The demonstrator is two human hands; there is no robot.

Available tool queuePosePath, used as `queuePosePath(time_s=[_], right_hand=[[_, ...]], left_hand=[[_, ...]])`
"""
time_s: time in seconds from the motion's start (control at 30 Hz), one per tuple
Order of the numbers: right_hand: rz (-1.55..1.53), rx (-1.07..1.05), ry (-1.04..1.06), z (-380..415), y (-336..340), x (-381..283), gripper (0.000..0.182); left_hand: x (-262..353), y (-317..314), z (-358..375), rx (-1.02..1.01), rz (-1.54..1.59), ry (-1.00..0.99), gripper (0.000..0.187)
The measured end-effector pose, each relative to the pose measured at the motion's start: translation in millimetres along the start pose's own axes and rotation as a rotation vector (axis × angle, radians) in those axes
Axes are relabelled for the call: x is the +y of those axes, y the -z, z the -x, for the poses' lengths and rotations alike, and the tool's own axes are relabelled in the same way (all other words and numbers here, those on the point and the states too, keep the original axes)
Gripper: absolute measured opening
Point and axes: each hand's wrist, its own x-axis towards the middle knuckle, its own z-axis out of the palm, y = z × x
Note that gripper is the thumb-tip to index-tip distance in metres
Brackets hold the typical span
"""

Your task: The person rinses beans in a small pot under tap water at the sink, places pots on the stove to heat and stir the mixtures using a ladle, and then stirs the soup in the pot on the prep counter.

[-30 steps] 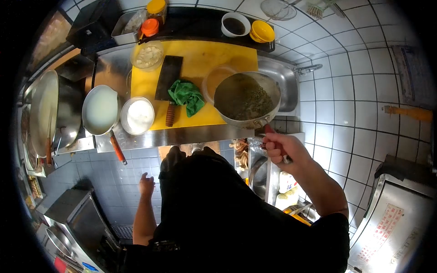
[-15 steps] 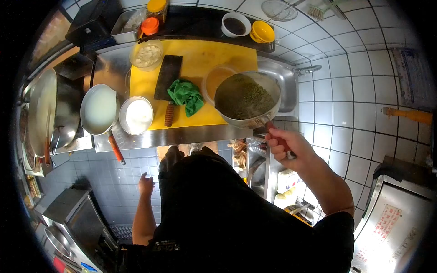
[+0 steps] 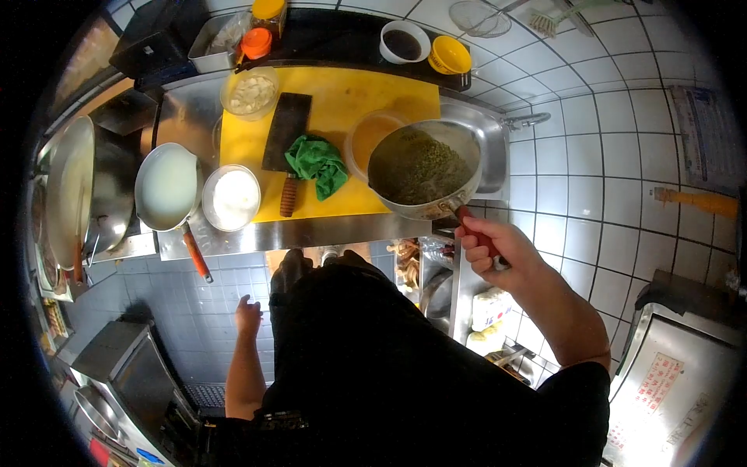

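Note:
My right hand (image 3: 498,247) grips the reddish handle of a metal saucepan (image 3: 424,208). Small green beans (image 3: 440,165) in dark liquid lie in the pan, which overlaps the sink edge and the yellow cutting board (image 3: 366,86). Partly behind the pan is a clear bowl of orange-brown liquid (image 3: 362,142). My left hand (image 3: 248,315) hangs over the floor with fingers apart, holding nothing. On the board lie a cleaver (image 3: 287,128) and a crumpled green cloth (image 3: 317,165). A bowl of white contents (image 3: 233,198) stands beside a second saucepan of pale liquid (image 3: 167,187).
A sink (image 3: 492,148) with a faucet (image 3: 529,119) adjoins the board at the right. Far left stands a large wok (image 3: 70,202). Along the back sit a yellow bowl (image 3: 450,54), a white bowl of dark liquid (image 3: 403,43) and a bowl of pale pieces (image 3: 250,93).
The beans and liquid have shifted inside the saucepan, and the beans now spread more toward its middle. My right hand keeps its grip almost in place; my left hand has barely moved.

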Motion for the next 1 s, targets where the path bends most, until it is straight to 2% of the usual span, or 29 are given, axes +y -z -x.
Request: queuePosePath(time_s=[0.1,0.47,0.63,0.83,1.0], right_hand=[[0.010,0.014,-0.004,2,-3,-3,0.019],[-0.005,0.004,-0.005,2,3,-4,0.019],[-0.040,0.010,-0.016,-1,17,4,0.016],[-0.074,-0.119,0.007,-17,51,23,0.019],[-0.095,-0.188,0.087,-28,68,60,0.012]], left_hand=[[-5,-2,-6,-0.014,-0.004,0.036,0.048],[1,2,-8,-0.021,-0.017,-0.025,0.049],[20,10,-2,-0.022,-0.024,-0.026,0.047],[26,13,-9,-0.007,-0.055,-0.035,0.048],[44,15,1,-0.021,-0.054,-0.052,0.048]])
